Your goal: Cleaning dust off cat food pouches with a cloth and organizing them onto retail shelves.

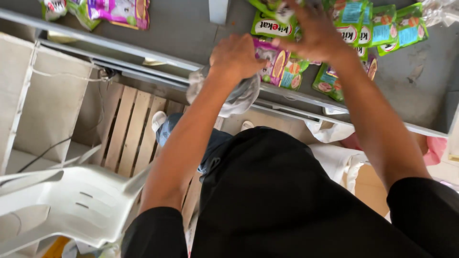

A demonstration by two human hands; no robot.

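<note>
From the head camera, looking straight down, the person's left hand [237, 58] is clenched around the gathered mouth of a thin clear plastic bag [235, 95], which droops off the edge of the grey table [191, 28] toward the wooden slats [131, 129] below. The bag looks limp and close to empty; whether anything lies inside it I cannot tell through the crumpled film. The right hand [313, 31] reaches further across the table, its fingers closed on the top of a green pet-food pouch [273, 26], with a purple pouch [271, 59] lying just beside the left hand's knuckles. More green pouches [382, 28] lie overlapped in a loose heap on the table to the right, and a few more pouches [119, 9] sit well apart at the far left edge. To my eye these pouches are light, soft-sided and glossy, likely slippery where they overlap, so a pinch across a flat sealed edge seems the surest hold; the bag is flimsy and would need its mouth held open, not bunched. A white plastic chair [71, 200] stands by the person's left side, and pale cloth [334, 157] is piled below the table on the right.
</note>
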